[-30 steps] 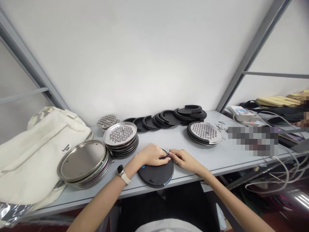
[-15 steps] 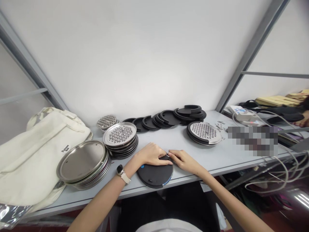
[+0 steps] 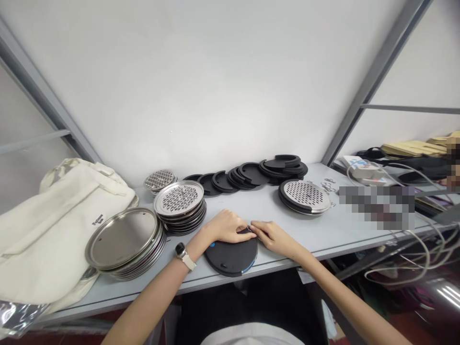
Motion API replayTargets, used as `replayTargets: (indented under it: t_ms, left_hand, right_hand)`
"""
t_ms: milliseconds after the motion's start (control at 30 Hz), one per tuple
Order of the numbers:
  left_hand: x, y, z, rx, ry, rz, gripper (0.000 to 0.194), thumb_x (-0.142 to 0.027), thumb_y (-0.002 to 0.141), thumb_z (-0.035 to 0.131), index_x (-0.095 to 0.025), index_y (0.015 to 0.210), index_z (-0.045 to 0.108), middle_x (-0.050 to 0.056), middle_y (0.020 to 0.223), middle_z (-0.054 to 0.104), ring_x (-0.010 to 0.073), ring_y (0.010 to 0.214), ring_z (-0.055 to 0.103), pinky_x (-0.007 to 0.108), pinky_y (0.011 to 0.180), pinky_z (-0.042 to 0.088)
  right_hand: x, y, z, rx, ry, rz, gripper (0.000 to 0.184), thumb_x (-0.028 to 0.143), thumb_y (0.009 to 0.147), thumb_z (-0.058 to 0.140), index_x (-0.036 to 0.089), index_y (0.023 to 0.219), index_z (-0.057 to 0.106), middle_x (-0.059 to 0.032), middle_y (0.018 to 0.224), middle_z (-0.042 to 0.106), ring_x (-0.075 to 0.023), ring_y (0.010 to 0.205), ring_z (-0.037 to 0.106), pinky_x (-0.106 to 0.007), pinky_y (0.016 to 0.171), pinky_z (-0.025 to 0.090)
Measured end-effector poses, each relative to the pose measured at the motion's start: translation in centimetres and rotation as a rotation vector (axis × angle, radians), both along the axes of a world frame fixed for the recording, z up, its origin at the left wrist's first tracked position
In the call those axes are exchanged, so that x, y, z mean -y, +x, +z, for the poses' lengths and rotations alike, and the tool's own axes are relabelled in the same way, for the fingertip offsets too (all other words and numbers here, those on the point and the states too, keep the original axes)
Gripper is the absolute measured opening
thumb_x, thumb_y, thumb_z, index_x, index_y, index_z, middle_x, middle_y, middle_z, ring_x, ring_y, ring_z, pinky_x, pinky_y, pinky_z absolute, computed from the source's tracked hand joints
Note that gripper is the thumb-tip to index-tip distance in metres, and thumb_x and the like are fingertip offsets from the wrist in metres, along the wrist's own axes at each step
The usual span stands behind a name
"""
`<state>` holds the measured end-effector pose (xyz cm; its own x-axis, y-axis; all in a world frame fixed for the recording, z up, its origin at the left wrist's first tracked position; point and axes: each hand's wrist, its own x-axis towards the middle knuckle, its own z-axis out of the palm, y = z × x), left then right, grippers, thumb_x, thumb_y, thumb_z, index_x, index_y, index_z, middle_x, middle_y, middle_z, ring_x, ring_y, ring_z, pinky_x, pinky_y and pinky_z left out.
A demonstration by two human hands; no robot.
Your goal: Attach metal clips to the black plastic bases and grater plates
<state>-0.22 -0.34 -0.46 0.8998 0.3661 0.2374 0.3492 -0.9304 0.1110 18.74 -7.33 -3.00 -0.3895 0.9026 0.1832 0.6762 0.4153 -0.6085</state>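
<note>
A round black disc [image 3: 233, 256] with a blue spot and a blue strip on its rim lies near the front edge of the table. My left hand [image 3: 228, 227], with a watch at the wrist, is closed on the far edge of this disc, its thumb along the top. My right hand [image 3: 271, 238] pinches a small metal ring [image 3: 249, 228] at that same edge, the fingertips of both hands almost meeting. Fingers partly hide the ring and how it sits on the disc. To the right sits a perforated round grater plate [image 3: 306, 195] in a black rim, on top of another.
Stacked grater plates [image 3: 178, 199] and plain metal discs [image 3: 122, 238] stand left, beside a cream cloth bag [image 3: 61, 225]. Black round holders [image 3: 253, 173] line the wall. Loose metal rings [image 3: 327, 185] lie right, near white cables [image 3: 426, 249] and a grey post [image 3: 373, 86].
Both hands stay at the disc's far edge with only a very slight shift of the fingers. The whole view has moved a little.
</note>
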Motion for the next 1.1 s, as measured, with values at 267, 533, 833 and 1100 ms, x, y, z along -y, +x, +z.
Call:
replayTargets:
  t_ms: [267, 533, 833, 1100]
  left_hand:
    - [0.0, 0.0, -0.3, 0.021, -0.006, 0.013, 0.047, -0.051, 0.084, 0.054, -0.017, 0.051, 0.052, -0.001, 0.045, 0.053, 0.0106, 0.043, 0.043, 0.027, 0.049, 0.019]
    - [0.0, 0.1, -0.2, 0.004, -0.003, 0.022, 0.048, -0.052, 0.085, 0.053, -0.017, 0.051, 0.054, 0.000, 0.045, 0.054, 0.0114, 0.043, 0.045, 0.027, 0.049, 0.019]
    - [0.0, 0.1, -0.2, 0.010, -0.007, 0.022, 0.049, -0.052, 0.084, 0.053, -0.016, 0.051, 0.052, 0.000, 0.045, 0.052, 0.0105, 0.043, 0.044, 0.026, 0.049, 0.020]
    - [0.0, -0.2, 0.0, -0.020, -0.045, 0.056, 0.051, -0.053, 0.088, 0.048, -0.017, 0.052, 0.049, -0.001, 0.048, 0.053, 0.0110, 0.045, 0.043, 0.026, 0.050, 0.020]
  right_hand:
    - [-0.3, 0.2, 0.3, 0.057, -0.019, 0.027, 0.033, 0.030, 0.097, 0.032, 0.020, 0.077, 0.056, -0.0008, 0.064, 0.059, -0.0144, 0.056, 0.050, -0.025, 0.060, 0.034]
    - [-0.6, 0.2, 0.5, 0.105, -0.025, 0.059, 0.030, 0.025, 0.096, 0.033, 0.020, 0.082, 0.059, -0.0026, 0.069, 0.063, -0.0151, 0.058, 0.054, -0.025, 0.061, 0.035]
    - [-0.4, 0.1, 0.3, 0.074, -0.021, 0.055, 0.029, 0.025, 0.096, 0.034, 0.020, 0.082, 0.058, -0.0021, 0.068, 0.062, -0.0145, 0.058, 0.053, -0.025, 0.060, 0.034]
    - [0.2, -0.1, -0.7, -0.089, -0.022, -0.043, 0.034, 0.035, 0.098, 0.033, 0.020, 0.069, 0.042, 0.0037, 0.060, 0.045, -0.0117, 0.056, 0.043, -0.024, 0.057, 0.031]
